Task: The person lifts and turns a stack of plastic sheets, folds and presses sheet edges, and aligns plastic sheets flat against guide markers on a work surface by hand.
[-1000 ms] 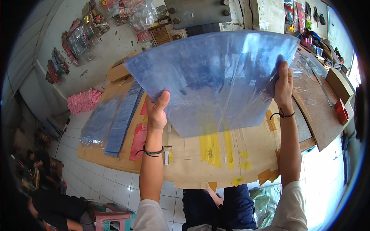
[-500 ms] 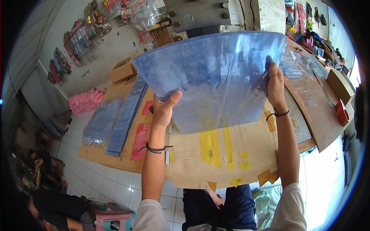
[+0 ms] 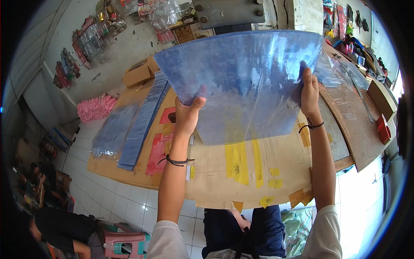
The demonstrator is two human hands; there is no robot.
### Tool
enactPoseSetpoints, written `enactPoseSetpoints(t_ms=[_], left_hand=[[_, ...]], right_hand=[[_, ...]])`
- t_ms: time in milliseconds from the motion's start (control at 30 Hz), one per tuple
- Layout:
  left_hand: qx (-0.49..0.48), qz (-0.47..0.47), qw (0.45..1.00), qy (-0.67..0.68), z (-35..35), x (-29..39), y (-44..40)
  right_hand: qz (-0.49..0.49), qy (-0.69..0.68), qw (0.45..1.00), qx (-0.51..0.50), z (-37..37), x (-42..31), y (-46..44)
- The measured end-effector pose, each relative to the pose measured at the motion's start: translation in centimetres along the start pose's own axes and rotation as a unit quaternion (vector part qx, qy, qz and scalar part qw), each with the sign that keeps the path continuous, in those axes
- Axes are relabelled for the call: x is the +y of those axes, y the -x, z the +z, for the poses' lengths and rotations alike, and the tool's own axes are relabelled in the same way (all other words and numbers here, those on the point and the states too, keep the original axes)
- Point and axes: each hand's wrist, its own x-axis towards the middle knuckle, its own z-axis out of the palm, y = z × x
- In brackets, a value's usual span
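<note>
A stack of bluish clear plastic sheets (image 3: 246, 82) is held up, tilted, over the work table, its lower edge at or just above the tan board (image 3: 211, 185). My left hand (image 3: 189, 114) grips the left edge, thumb on the near face, fingers hidden behind. On the right edge, my right hand (image 3: 309, 93) is closed the same way, thumb upright against the face. Yellow tape strips (image 3: 237, 166) mark the board below the sheets. Red tape patches (image 3: 160, 153) lie beside my left forearm.
Folded blue plastic (image 3: 144, 121) and a clear plastic pile (image 3: 114, 129) lie at the table's left. A cardboard box (image 3: 140, 73) stands behind them. To the right is a brown board (image 3: 351, 116) with a red object (image 3: 383, 128). A person (image 3: 64, 231) bends near a stool (image 3: 126, 242) at lower left.
Both hands still hold the sheets. The stack has shifted slightly up and right in view, and the left hand has risen a little with it.
</note>
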Motion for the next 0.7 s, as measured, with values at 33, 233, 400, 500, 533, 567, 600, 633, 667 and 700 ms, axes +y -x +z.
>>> enactPoseSetpoints(t_ms=[33, 233, 400, 500, 533, 567, 600, 633, 667, 700], left_hand=[[0.007, 0.005, 1.0, -0.007, -0.1, -0.3, -0.1], [0.045, 0.014, 0.999, -0.025, 0.5, -0.7, -0.5], [0.046, 0.009, 0.999, -0.006, 0.5, -1.5, -1.0], [0.049, 0.011, 0.999, 0.007, 0.9, -1.2, -1.3], [0.047, 0.012, 0.999, 0.013, 0.9, -1.2, -1.4], [0.048, 0.014, 0.999, 0.013, 0.9, -1.3, -1.4], [0.048, 0.015, 0.999, 0.012, 0.9, -1.3, -1.4], [0.049, 0.017, 0.999, 0.012, 1.0, -1.3, -1.4], [0.051, 0.018, 0.998, 0.011, 1.0, -1.3, -1.5], [0.054, 0.019, 0.998, 0.01, 1.1, -1.2, -1.5]], right_hand=[[-0.004, 0.003, 1.0, -0.001, 0.2, -0.2, 0.0], [0.018, 0.005, 1.0, 0.015, 1.0, -0.6, -0.3], [0.01, -0.013, 1.0, 0.012, 1.1, -0.1, -0.7], [0.009, -0.011, 1.0, 0.02, 1.3, 0.0, -0.9], [0.006, -0.016, 1.0, 0.019, 1.3, 0.3, -1.1], [0.003, -0.021, 1.0, 0.019, 1.2, 0.6, -1.2], [-0.005, -0.015, 1.0, 0.022, 1.2, 0.7, -1.3], [-0.013, -0.008, 1.0, 0.026, 1.2, 0.8, -1.4], [-0.019, 0.006, 0.999, 0.03, 1.3, 0.7, -1.3], [-0.024, 0.02, 0.999, 0.034, 1.3, 0.6, -1.2]])
